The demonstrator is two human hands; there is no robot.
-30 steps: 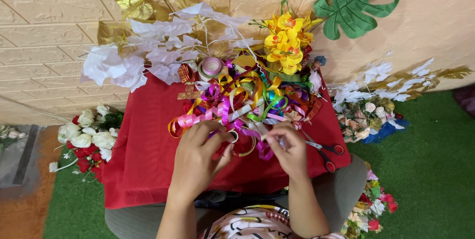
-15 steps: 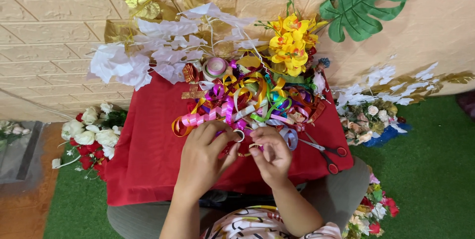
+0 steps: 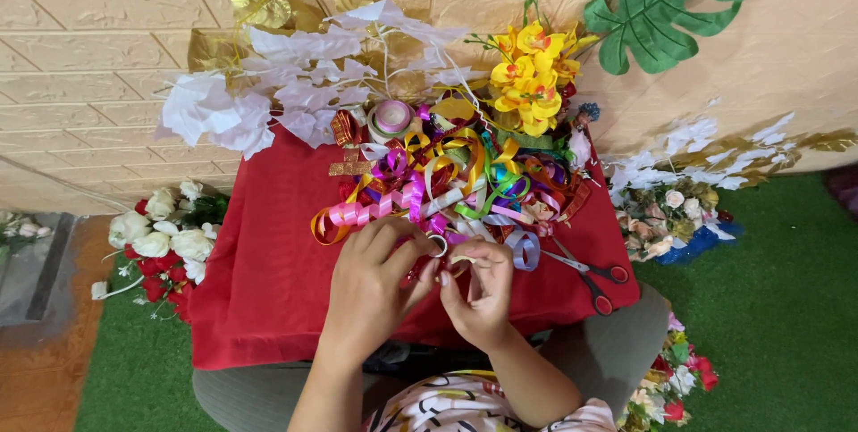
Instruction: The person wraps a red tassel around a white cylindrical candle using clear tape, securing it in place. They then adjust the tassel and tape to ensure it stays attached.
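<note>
A tangle of curled ribbons (image 3: 456, 177) in pink, yellow, green and purple lies on a red cloth (image 3: 268, 280) over a small table. My left hand (image 3: 375, 285) rests at the near edge of the pile, fingers curled over a small coil of ribbon (image 3: 437, 244). Beside it, my right hand (image 3: 478, 289) pinches a thin ribbon strip between thumb and fingers. The two hands nearly touch. What lies under the palms is hidden.
Red-handled scissors (image 3: 585, 273) lie on the cloth right of my hands. White paper leaves (image 3: 268, 92), yellow flowers (image 3: 532, 75) and a ribbon spool (image 3: 391, 119) stand at the back. Flower bunches (image 3: 165, 240) lie on green turf (image 3: 769, 307) on both sides.
My hands have drawn closer together at the front of the ribbon pile. The right hand has turned inward and closed its fingers on a ribbon strip.
</note>
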